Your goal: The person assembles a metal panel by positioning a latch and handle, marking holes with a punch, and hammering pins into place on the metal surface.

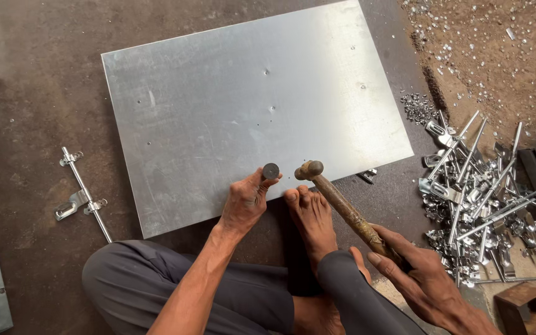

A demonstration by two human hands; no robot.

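A large grey metal sheet (243, 105) lies flat on the dark floor. My left hand (245, 201) holds a short round steel punch (271, 171) upright on the sheet's near edge. My right hand (420, 276) grips the wooden handle of a hammer (336, 201), whose rusty head (309, 169) hovers just right of the punch's top. My bare foot (310, 217) rests on the sheet's near edge between the two hands.
A pile of shiny metal door bolts and brackets (482, 192) lies at the right. One door bolt (82, 195) lies alone on the floor at the left. Metal scraps (418, 107) dot the sandy ground at the upper right. Metal frames border the left edge.
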